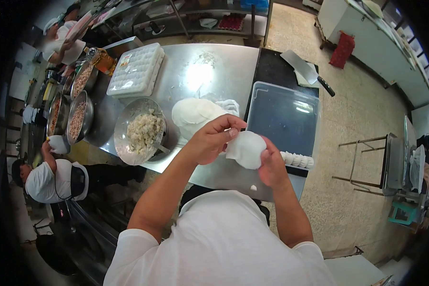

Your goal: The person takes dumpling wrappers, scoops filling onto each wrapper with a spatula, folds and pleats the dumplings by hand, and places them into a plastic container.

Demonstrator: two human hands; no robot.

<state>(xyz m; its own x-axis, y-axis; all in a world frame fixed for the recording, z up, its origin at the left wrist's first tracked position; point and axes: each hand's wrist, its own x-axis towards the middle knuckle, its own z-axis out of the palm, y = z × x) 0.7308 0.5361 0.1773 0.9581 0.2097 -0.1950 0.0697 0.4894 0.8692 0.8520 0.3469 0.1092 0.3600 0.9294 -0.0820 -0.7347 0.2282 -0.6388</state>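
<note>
Dough round: You have one thin white dough round (246, 148) up off the table, near the middle of the frame, between your two hands.
Left hand: Your left hand (213, 140) is closed, thumb and finger pinching the left edge of the round.
Right hand: Your right hand (273, 166) grips the opposite edge, thumb towards you; the fingers behind the round are mostly hidden.
Filling on the round: None shows on the side in view; you cannot tell from here what the far side carries.
Finished row: A row of pleated dumplings (298, 160) lies along the near edge of the plastic tray (283, 114), right of centre. These look done; your right hand may hide more.
Filling left: The steel bowl (121, 133), left of centre, holds a good heap of pale filling (145, 131), with a utensil (161, 147) at its edge.
Dough left: A thick pile of white dough (195, 114) sits just beyond your left hand, beside a cloth (230, 106).
Progress: With one row visible and plenty of dough and filling, you seem early on; the round in hand looks unshaped.
</note>
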